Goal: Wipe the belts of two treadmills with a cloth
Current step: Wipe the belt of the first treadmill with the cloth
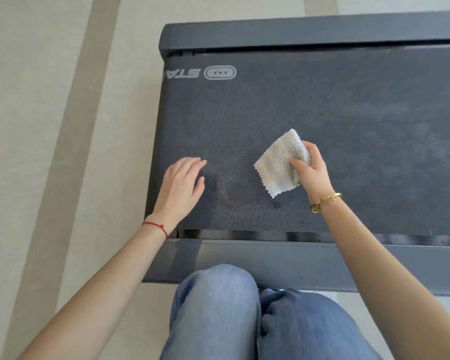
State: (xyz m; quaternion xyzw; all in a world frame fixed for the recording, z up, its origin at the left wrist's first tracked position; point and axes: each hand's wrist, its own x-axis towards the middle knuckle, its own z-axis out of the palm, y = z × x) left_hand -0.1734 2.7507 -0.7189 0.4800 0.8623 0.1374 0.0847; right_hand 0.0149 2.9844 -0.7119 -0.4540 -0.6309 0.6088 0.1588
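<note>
Here, seen from above, a dark textured treadmill belt (pixel 322 105) fills the centre and right of the frame, set in a dark frame rail (pixel 283 263) that runs across the lower middle. The right hand (pixel 311 170), just right of centre, pinches a pale grey waffle-weave cloth (pixel 279 167) between thumb and curled fingers — the cloth hangs open toward the left, its lower corner close to the belt; whether it touches cannot be told. A gold bracelet (pixel 326 201) circles that wrist. The left hand (pixel 178 188), left of centre, lies spread over the belt's left edge, fingers straight and relaxed, holding nothing; a red string (pixel 155 226) is tied at its wrist. Between the hands the belt shows a faint smudge (pixel 234 190). White lettering and an arrow logo (pixel 220 73) sit upper centre. Blue-jeaned knees (pixel 218 307) fill the bottom — beige striped floor (pixel 50 126) lies at left
</note>
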